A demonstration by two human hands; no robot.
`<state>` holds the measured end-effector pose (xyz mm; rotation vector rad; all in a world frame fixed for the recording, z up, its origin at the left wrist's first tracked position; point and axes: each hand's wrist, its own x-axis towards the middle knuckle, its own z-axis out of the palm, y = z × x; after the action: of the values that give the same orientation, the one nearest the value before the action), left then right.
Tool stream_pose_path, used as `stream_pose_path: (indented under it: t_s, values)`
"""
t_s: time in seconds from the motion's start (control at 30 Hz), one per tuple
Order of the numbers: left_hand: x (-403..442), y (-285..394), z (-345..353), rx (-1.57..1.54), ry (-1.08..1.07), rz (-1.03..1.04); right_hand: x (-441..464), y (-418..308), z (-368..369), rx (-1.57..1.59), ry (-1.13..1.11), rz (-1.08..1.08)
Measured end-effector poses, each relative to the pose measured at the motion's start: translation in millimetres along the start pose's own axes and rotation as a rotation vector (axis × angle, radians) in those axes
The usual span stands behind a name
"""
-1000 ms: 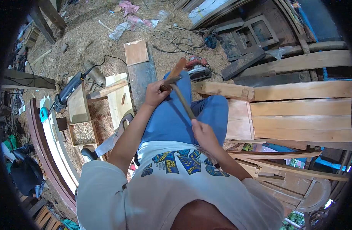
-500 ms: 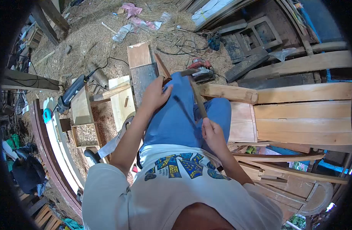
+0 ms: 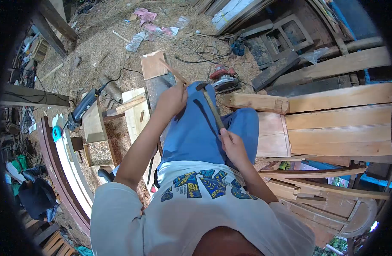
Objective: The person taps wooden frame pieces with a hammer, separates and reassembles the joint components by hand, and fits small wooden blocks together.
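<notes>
With the 2 hands apart, the left hand [image 3: 172, 101], closed on a thin, flat brown wooden strip [image 3: 173, 71], has tipped it farther left across the smooth pale board [image 3: 151, 67], while the right hand [image 3: 233, 147] grips the straight-handled hammer [image 3: 213, 109], its dark head now clear of the strip over the blue trousers [image 3: 191, 136].

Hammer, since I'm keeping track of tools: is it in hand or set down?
In hand: the right hand grips the hammer by its handle.

Over here, the left fingers [image 3: 180, 94] grip a wooden strip [image 3: 173, 71]; the right fingers [image 3: 225, 137] hold a hammer [image 3: 213, 109] above blue trousers [image 3: 191, 141]
</notes>
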<state>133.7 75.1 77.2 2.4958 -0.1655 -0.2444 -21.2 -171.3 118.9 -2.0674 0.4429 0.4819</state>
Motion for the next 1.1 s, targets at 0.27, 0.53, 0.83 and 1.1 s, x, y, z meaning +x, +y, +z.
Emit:
stream_pose_path:
  t_s: [0.27, 0.53, 0.83, 1.1]
  values:
    - [23.3, -101.5, 37.0, 0.088, 0.426, 0.014, 36.3, -26.9, 20.9, -0.075, -0.044, -0.096]
    - [84.7, -137.1, -0.9, 0.211, 0.465, 0.047, 118.2, -78.2, 73.3, 0.016, -0.073, -0.266]
    - [92.5, -140.6, 1.9, 0.304, 0.588, 0.045, 176.7, -100.4, 123.2, -0.063, -0.025, -0.192]
    - [95.4, -140.3, 4.2, 0.155, 0.525, -0.041, 181.8, -103.9, 108.5, -0.114, -0.104, -0.087]
